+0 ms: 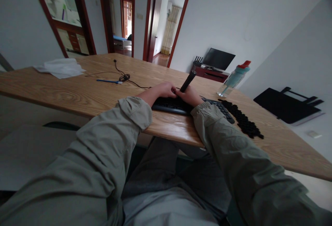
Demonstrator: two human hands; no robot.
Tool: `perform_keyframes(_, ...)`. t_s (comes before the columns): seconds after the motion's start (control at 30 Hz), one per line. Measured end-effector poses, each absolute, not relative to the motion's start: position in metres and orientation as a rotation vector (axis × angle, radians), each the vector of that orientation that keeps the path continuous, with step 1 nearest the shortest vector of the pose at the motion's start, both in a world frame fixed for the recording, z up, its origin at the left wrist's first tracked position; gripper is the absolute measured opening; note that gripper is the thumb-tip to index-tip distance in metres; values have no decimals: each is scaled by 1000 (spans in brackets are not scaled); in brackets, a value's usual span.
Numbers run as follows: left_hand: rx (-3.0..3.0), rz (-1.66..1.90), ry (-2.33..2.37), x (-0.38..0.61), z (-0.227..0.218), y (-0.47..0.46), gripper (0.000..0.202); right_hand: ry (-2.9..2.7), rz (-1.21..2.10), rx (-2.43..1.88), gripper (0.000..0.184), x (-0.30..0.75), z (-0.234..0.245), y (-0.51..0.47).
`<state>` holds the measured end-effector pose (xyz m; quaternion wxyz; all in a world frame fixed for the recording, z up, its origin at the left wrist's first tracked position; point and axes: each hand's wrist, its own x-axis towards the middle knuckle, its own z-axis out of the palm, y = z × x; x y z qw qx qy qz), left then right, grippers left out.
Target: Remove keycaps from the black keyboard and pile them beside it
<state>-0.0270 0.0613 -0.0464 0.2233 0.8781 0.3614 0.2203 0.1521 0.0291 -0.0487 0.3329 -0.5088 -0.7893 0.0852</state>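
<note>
A person's right hand [191, 96] curls tight around a slanting black stick-shaped tool [188, 80] over a black plastic keyboard [171, 106] on the brown wood-grain worktop [176, 125]; the left hand [165, 89] bends alongside, its hold indiscernible.

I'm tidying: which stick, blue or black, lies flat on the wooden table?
The slender blue stick with a whitish end, beside the thin black cable; the thicker black stick slants up from the right hand.

The wrinkled left sleeve [98, 153] was grey-green, its wide cuff [138, 110] bunched in thick folds; the matching right sleeve [238, 153] narrowed to a gathered cuff [201, 109]. A pale grey top [171, 208] met creased, dark grey trousers [157, 167].
</note>
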Motion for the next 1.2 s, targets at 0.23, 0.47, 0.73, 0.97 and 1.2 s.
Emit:
perform_keyframes(0.23,2529,637,1017,-25,-48,58,18,-2019,276,-1398,25,150,-50,28)
perform_keyframes(0.47,2531,624,971,-22,-48,61,26,-1905,451,-1403,27,157,-54,29)
perform_keyframes(0.73,2485,728,985,-19,-42,61,25,-1708,581,-1434,20,160,-56,32)
perform_keyframes(0.97,2390,934,1023,-28,-28,45,30,-1412,763,-1324,21,173,-48,20)
perform_keyframes(1.2,2296,956,812,-1,-29,29,39,-1272,843,-1219,19,179,-42,12)
